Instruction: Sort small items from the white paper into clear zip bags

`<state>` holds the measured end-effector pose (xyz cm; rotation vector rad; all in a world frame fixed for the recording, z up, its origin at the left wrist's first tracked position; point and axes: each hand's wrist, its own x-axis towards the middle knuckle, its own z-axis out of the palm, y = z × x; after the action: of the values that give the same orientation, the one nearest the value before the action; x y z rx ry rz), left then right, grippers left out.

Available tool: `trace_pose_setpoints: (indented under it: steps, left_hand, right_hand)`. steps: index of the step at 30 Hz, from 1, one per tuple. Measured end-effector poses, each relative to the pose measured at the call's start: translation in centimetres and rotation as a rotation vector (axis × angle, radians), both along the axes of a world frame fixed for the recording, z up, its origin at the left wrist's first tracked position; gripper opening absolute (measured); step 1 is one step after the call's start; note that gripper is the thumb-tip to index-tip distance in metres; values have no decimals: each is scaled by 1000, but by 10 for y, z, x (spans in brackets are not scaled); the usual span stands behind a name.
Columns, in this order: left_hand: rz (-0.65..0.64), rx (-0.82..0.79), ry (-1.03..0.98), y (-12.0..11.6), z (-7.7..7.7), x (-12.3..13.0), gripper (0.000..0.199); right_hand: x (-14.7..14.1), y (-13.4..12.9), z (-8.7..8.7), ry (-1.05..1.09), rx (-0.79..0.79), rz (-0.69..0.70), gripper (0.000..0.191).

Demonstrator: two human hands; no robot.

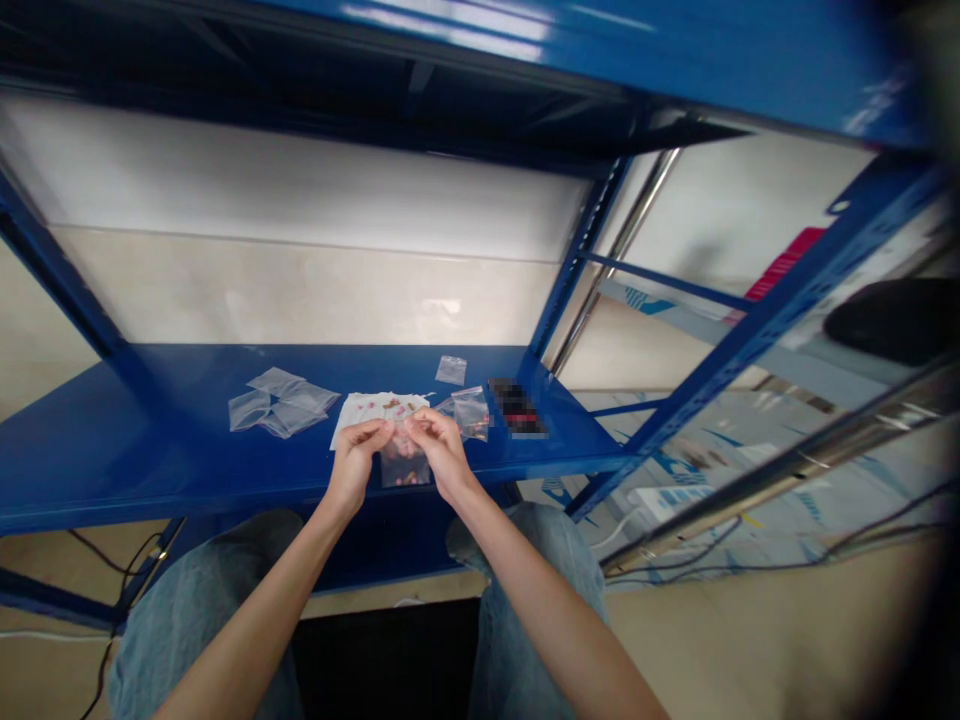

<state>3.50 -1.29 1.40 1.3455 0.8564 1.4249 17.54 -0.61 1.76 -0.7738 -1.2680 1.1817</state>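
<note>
Between my two hands hangs a small clear zip bag (pixel 405 468) with a few small reddish pieces at its bottom. My left hand (pixel 358 450) pinches its top edge on the left, and my right hand (pixel 442 450) pinches the same edge on the right. Just behind the hands lies a white paper sheet (pixel 352 410) with several small red and brown pieces on it. Beside my right hand are clear zip bags (pixel 471 408), at least one with small coloured pieces inside. What exactly the pieces are is too small to tell.
A pile of clear zip bags (pixel 281 402) lies left on the blue shelf (pixel 180 430). One more bag (pixel 451 370) lies behind the paper. A dark, blurred-out object (pixel 517 408) is at the right. Blue uprights (pixel 577 260) and an upper shelf (pixel 480 60) frame the space.
</note>
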Motion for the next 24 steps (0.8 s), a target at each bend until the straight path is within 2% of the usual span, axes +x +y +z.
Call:
trace_pose_setpoints:
  steps: [5, 9, 14, 19, 21, 24]
  left_hand:
    - [-75, -127, -104, -3, -6, 7, 37]
    - [4, -105, -17, -1, 2, -7, 44]
    - [26, -96, 124, 4, 4, -15, 48]
    - [-49, -104, 244, 5, -4, -6, 51]
    - [-60, -91, 295, 5, -3, -5, 50]
    - [-63, -101, 328, 7, -2, -5, 48]
  right_hand:
    - [13, 4, 3, 81, -188, -84, 38]
    - [42, 18, 9, 5, -152, -196, 35]
    - [85, 58, 5, -354, -57, -391, 36]
    - [143, 101, 10, -864, 253, -662, 41]
    - [178, 116, 15, -952, 302, -648, 41]
    - [226, 130, 10, -952, 223, -481, 46]
